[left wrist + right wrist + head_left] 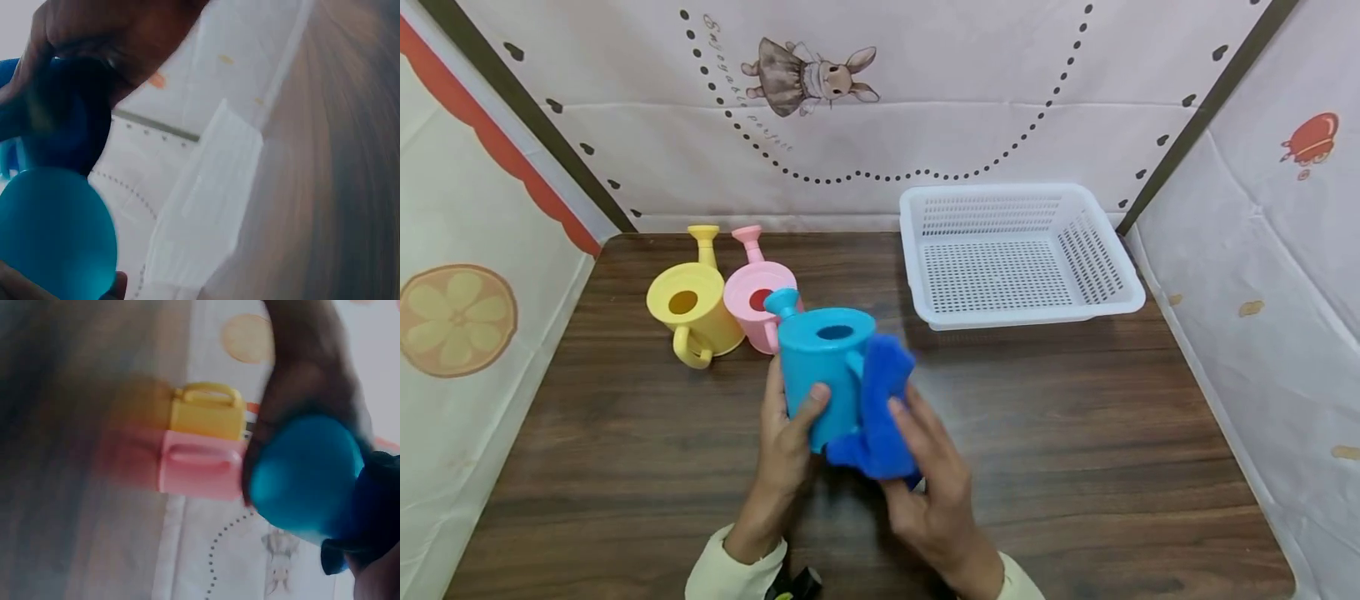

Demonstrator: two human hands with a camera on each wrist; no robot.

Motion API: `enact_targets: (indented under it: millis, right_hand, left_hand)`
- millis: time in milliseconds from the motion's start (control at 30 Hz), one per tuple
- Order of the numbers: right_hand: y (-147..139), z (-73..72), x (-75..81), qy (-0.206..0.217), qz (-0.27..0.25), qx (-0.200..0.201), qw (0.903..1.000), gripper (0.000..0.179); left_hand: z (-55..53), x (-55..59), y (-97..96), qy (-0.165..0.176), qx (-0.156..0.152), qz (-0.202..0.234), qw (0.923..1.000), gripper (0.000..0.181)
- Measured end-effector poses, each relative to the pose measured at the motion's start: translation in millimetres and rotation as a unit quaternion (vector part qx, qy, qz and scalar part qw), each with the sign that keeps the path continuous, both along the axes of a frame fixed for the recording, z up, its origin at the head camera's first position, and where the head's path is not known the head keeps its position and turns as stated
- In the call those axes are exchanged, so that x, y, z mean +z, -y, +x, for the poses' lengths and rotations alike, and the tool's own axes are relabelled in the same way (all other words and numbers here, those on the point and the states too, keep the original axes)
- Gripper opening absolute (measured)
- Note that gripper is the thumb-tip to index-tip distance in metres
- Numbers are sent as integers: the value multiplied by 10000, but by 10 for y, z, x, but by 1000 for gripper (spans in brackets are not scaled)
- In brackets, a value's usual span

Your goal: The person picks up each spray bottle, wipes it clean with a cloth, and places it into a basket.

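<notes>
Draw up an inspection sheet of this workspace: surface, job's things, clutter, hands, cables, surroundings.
Surface: dark wood-grain table.
Job's things: light-blue watering can, raised; blue cloth at its handle side.
Clutter: yellow watering can and pink watering can, back left; white basket, back right; black object by the left sleeve, unidentifiable.
Hands: left hand grips the light-blue can; right hand holds the cloth.
Cables: nothing seen.
Surroundings: printed white sheets behind and at both sides.

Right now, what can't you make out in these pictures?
Head view: most fingers of the left hand, behind the blue can.
Head view: part of the blue can's handle, covered by the cloth.
Head view: part of the pink can, behind the blue can.
Right wrist view: most of the right hand, cut off by the edge.
</notes>
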State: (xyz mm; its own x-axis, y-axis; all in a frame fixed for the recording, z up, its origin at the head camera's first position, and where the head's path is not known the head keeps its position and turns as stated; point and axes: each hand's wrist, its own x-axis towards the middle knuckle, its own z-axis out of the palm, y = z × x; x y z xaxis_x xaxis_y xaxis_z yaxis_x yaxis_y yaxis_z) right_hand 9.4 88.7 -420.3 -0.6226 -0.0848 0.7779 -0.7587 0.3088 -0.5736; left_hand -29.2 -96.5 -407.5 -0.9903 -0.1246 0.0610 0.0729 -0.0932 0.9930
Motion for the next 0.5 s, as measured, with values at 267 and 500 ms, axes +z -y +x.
enact_targets:
  millis: [267,500]
  right_hand:
    - [80,25,-148,-982,583,-2,9935,34]
    - [-138,-115,168,517,-658,846,9929,70]
  left_hand:
    - [-37,58,-55,-69,411,1079,9933,63]
    - [87,-32,-17,-634,-674,507,9944,73]
